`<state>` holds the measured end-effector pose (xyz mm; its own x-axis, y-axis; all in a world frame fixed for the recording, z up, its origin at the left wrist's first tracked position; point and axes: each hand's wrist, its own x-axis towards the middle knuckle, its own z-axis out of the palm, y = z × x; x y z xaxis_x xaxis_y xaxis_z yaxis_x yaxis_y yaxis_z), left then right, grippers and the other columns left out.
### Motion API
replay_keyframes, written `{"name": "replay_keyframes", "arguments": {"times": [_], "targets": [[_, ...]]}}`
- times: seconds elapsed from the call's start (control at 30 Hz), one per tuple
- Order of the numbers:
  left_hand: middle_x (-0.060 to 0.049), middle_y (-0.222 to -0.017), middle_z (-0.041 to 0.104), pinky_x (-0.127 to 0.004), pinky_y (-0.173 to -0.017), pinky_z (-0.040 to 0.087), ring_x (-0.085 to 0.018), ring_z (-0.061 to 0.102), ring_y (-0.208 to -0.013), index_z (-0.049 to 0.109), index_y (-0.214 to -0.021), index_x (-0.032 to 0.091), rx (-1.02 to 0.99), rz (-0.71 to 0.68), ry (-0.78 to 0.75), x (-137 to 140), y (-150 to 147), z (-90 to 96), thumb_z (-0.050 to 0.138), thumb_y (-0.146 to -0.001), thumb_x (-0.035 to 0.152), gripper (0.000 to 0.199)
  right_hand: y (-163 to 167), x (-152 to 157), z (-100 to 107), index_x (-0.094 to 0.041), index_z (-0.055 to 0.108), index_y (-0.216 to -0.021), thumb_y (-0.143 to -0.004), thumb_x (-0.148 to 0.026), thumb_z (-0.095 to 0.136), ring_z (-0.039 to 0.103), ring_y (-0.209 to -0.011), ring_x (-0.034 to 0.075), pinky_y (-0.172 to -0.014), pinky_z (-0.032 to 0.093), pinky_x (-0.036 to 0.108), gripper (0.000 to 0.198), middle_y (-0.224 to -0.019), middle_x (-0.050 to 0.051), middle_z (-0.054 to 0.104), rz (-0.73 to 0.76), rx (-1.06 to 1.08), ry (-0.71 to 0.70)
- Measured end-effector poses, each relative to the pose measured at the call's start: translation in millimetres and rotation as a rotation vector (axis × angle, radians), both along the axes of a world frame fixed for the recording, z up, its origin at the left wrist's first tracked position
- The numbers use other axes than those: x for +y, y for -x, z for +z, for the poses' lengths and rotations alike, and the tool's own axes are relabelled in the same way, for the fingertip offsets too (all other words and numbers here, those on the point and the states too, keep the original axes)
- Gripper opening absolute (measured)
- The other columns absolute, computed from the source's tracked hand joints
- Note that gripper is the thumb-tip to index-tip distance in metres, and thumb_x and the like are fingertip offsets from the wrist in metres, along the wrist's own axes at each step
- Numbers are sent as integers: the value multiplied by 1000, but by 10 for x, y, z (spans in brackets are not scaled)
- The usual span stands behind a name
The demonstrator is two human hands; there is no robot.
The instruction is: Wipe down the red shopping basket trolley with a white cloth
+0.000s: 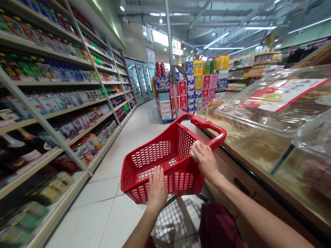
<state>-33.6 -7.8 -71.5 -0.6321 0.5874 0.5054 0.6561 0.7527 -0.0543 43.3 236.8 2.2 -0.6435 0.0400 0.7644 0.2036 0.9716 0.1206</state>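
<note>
Pale tiled floor [103, 203] under a red shopping cart [179, 167] and a blue pallet [169, 120]

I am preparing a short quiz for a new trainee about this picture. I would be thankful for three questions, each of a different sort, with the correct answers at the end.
1. Which hand holds the white cloth or tissue at the edge of the red basket?

2. True or false: the left hand is gripping the cart's handle.

3. What stands along the right side of the picture?
A) a row of checkout desks
B) a counter with clear plastic over it
C) a rack of clothes

Key:
1. The right hand.
2. False; it lies on the basket's near side wall.
3. B
</note>
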Motion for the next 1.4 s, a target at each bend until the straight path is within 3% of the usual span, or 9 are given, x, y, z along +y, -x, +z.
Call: {"name": "replay_keyframes", "arguments": {"times": [0.1,0.27,0.43,0.6,0.77,0.97,1.13,1.3,1.4], "targets": [[-11,-138,32,-42,-104,28,-23,21,-130,29,-130,7,0,-26,14,-18,11,-2,40,-66,8,66,-21,0,-24,-21,57,-112,-78,-7,39,37,-120,19,-99,25,38,40,-125,4,51,92,-73,-49],[-11,-138,33,-42,-104,26,-23,20,-130,29,-131,7,4,-36,1,-26,10,-17,40,-65,8,66,-44,144,60,-14,56,-112,-79,-11,41,39,-119,27,-95,28,45,37,-124,13,50,-203,66,121],[-12,-138,32,-42,-104,27,-23,20,-130,28,-131,8,6,-39,0,-33,5,-13,40,-66,8,66,-7,-123,-70,-23,55,-113,-79,-6,38,37,-121,19,-99,26,39,42,-126,3,50,153,-118,-25],[-12,-138,32,-43,-104,27,-24,21,-130,29,-130,7,3,-28,7,-31,-5,-7,41,-65,7,66,31,-72,-4,-16,54,-116,-77,-8,41,34,-122,26,-97,26,46,41,-127,12,48,-88,-20,140],[-11,-138,32,-41,-104,26,-23,20,-130,29,-130,8,0,-24,18,-34,-3,-2,40,-66,7,65,86,-352,-133,-20,56,-113,-80,-7,41,35,-123,20,-101,25,40,38,-127,5,49,195,-145,35],[-12,-138,32,-43,-104,26,-24,20,-130,30,-130,6,-32,-35,16,-26,-12,2,40,-65,8,66,104,-252,-89,-16,54,-115,-78,-6,41,35,-122,26,-98,26,47,40,-126,11,48,-36,-16,158],[-12,-138,31,-43,-104,27,-23,20,-130,29,-131,8,-19,-37,15,-34,-1,4,39,-66,7,66,212,-642,-288,-22,56,-112,-82,-11,42,37,-122,20,-100,28,40,35,-126,4,50,295,-105,23],[-10,-139,31,-42,-104,27,-23,20,-130,29,-131,8,-17,-36,27,-53,-7,5,39,-66,7,66,-6,38,-17,-20,52,-118,-81,-8,37,34,-123,21,-100,27,44,42,-127,7,48,45,96,131],[-12,-139,30,-43,-104,25,-24,18,-131,29,-131,8,-7,-22,0,-44,-15,-8,40,-65,8,66,-232,389,-171,-19,46,-125,-79,-6,36,29,-126,23,-99,28,46,49,-132,9,42,-94,335,226]]}}
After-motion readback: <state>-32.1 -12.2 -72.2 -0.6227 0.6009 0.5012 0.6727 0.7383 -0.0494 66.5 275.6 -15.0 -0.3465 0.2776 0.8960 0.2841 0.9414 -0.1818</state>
